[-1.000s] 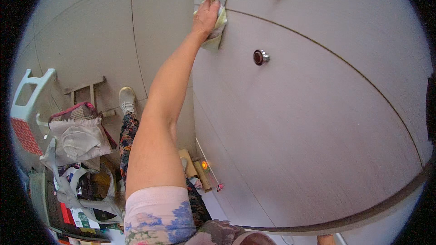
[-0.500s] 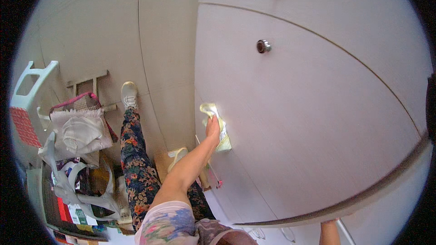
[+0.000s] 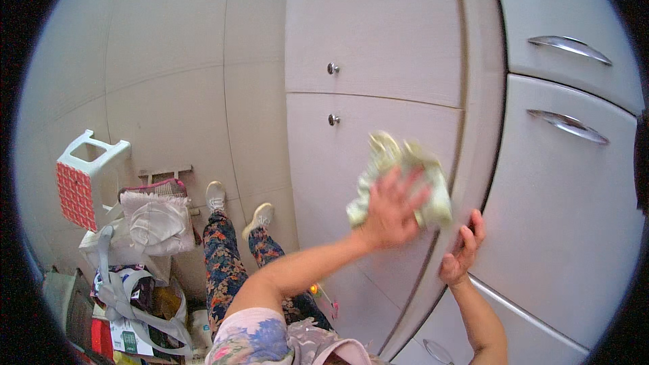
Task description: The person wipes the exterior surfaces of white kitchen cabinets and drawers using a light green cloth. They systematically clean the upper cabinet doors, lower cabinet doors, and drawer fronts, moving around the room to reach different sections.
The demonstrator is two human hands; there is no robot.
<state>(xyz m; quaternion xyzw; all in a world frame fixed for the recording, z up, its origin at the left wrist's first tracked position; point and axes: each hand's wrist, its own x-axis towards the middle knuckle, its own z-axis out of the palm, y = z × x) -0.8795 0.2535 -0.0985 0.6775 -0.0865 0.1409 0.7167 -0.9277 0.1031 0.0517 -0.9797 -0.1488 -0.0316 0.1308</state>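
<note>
My left hand (image 3: pixel 395 209) lies over a pale green-and-white cloth (image 3: pixel 438 196) and holds it against a pale cabinet door (image 3: pixel 318 196). Its fingers look spread and are blurred by motion. The crumpled cloth sticks out on both sides of them. My right hand (image 3: pixel 466 250) is close by, at a pale upright strip (image 3: pixel 480 94) bordering the cabinet. Its fingers are half bent and apart, with nothing seen in them, and they seem to rest against the strip.
Two round metal knobs, an upper knob (image 3: pixel 332 67) and a lower knob (image 3: pixel 333 119), stick out from the doors. Curved handles (image 3: pixel 568 125) mark the panels at right. On the floor at left stand a white stool (image 3: pixel 94 152) with a red patterned side and a filled bag (image 3: pixel 128 311).
My left hand has carried the cloth right across the door, its fingers now spread. My right hand has come further into view beside the strip. The view has shifted rightward, showing handled panels.
</note>
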